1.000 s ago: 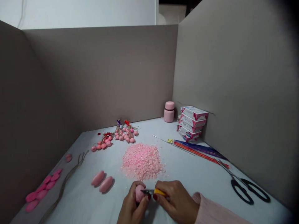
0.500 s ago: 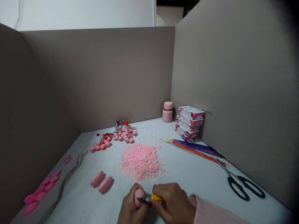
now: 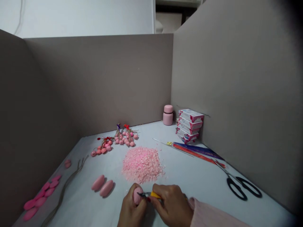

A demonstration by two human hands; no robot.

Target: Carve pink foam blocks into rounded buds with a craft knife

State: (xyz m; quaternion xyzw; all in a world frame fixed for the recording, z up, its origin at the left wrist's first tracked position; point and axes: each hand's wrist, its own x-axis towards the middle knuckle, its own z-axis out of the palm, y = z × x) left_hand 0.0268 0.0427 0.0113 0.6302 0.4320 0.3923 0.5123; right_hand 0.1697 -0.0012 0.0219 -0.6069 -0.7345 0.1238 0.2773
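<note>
My left hand (image 3: pixel 133 205) is closed around a pink piece of soap (image 3: pixel 137 195), its rounded end showing between thumb and fingers. My right hand (image 3: pixel 171 203) grips a yellow-handled utility knife (image 3: pixel 155 194), whose dark blade lies against the face of the soap. Just beyond both hands is a heap of pink shavings (image 3: pixel 143 164). To the left, two smooth oval pink soaps (image 3: pixel 102 186) lie side by side on the white table.
Bundles of small pink balls (image 3: pixel 124 138) tied with ribbon lie at the back. Stacked boxes (image 3: pixel 190 126) and a pink flask (image 3: pixel 168 115) stand back right. Scissors (image 3: pixel 236 181) and ribbons (image 3: pixel 196 151) lie right; dried stems (image 3: pixel 65 189) and bright pink soaps (image 3: pixel 40 197) left. Grey panels surround the table.
The soap and the knife have shifted slightly left, and the blade now points at the soap's face from a little higher. The whole view has tilted slightly.
</note>
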